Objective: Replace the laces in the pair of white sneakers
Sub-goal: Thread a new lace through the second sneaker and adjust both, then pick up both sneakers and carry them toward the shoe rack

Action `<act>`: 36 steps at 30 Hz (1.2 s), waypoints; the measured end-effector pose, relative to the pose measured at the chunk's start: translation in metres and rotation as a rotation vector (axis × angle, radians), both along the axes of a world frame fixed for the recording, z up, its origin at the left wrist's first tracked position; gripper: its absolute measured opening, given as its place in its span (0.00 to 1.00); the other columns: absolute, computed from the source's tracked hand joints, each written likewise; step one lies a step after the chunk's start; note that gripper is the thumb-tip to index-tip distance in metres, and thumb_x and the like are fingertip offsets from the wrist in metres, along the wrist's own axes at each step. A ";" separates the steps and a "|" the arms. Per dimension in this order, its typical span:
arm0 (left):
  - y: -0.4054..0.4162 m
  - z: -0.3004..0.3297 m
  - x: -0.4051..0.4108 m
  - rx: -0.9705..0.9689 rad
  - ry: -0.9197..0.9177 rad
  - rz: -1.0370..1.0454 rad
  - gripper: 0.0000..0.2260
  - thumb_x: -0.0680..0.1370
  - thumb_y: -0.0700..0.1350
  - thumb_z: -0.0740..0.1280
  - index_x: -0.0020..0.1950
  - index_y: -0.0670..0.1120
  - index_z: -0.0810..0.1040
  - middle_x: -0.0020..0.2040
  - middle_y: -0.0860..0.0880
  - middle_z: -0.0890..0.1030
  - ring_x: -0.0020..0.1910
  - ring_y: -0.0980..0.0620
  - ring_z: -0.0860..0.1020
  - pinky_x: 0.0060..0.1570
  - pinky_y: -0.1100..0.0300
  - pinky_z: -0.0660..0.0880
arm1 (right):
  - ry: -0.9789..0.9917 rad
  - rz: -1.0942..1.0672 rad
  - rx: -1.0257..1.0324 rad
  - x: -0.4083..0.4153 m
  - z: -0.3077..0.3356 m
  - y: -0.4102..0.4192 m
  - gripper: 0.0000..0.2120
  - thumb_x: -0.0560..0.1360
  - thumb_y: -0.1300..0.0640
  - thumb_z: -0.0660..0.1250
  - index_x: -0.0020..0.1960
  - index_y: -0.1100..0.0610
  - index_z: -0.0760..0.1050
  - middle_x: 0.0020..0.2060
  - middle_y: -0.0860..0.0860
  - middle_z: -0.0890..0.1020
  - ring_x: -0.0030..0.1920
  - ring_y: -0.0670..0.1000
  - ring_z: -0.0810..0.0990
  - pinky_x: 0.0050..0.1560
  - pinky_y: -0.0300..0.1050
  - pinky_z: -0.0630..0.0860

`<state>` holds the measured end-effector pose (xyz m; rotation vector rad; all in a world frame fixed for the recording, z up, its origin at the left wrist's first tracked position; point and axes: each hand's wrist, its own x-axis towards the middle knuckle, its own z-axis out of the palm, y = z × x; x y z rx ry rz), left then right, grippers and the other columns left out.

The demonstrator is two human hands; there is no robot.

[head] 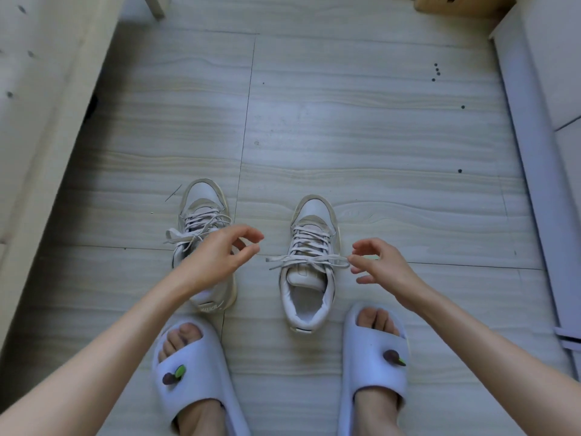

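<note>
From my remote seat I look down on a pale, wood-grain tiled floor (361,121), with a cream upholstered edge along the left and a white cabinet (547,89) along the right. Two bare forearms reach in from the bottom corners over my feet, which sit in white slides (195,385), each with a small dark and green charm. Between and beyond the slides stand the two white sneakers, toes pointing away. The left sneaker (201,209) is partly covered by my left hand (217,256), its lace lying loose over the tongue. The right sneaker (309,269) stands well apart from it, open collar toward me. Its lace (301,261) is stretched sideways across the top eyelets. My right hand (382,265) pinches that lace's right end between thumb and fingertip. My left hand hovers with fingers loosely curled, thumb meeting forefinger; I cannot tell whether it holds anything.
</note>
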<state>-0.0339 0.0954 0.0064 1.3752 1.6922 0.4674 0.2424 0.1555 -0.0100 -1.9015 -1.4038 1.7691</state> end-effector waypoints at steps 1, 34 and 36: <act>-0.003 0.006 -0.005 0.022 0.016 0.030 0.07 0.77 0.41 0.66 0.53 0.50 0.78 0.49 0.55 0.80 0.47 0.54 0.78 0.50 0.61 0.74 | -0.023 0.034 -0.010 -0.002 0.004 -0.001 0.09 0.75 0.58 0.68 0.54 0.58 0.73 0.48 0.52 0.78 0.40 0.51 0.81 0.42 0.46 0.80; -0.028 0.130 -0.042 -0.137 0.357 0.630 0.11 0.77 0.49 0.65 0.45 0.43 0.82 0.42 0.41 0.83 0.45 0.41 0.79 0.41 0.52 0.73 | -0.821 0.871 0.340 -0.060 0.164 0.024 0.14 0.81 0.51 0.51 0.59 0.60 0.66 0.52 0.60 0.81 0.53 0.61 0.78 0.43 0.50 0.70; -0.034 0.193 -0.037 -0.108 0.302 0.645 0.10 0.77 0.48 0.65 0.45 0.43 0.82 0.41 0.43 0.84 0.44 0.42 0.80 0.42 0.53 0.73 | -0.816 0.913 0.351 -0.063 0.224 0.026 0.14 0.81 0.52 0.51 0.59 0.60 0.65 0.52 0.60 0.80 0.53 0.62 0.78 0.42 0.50 0.68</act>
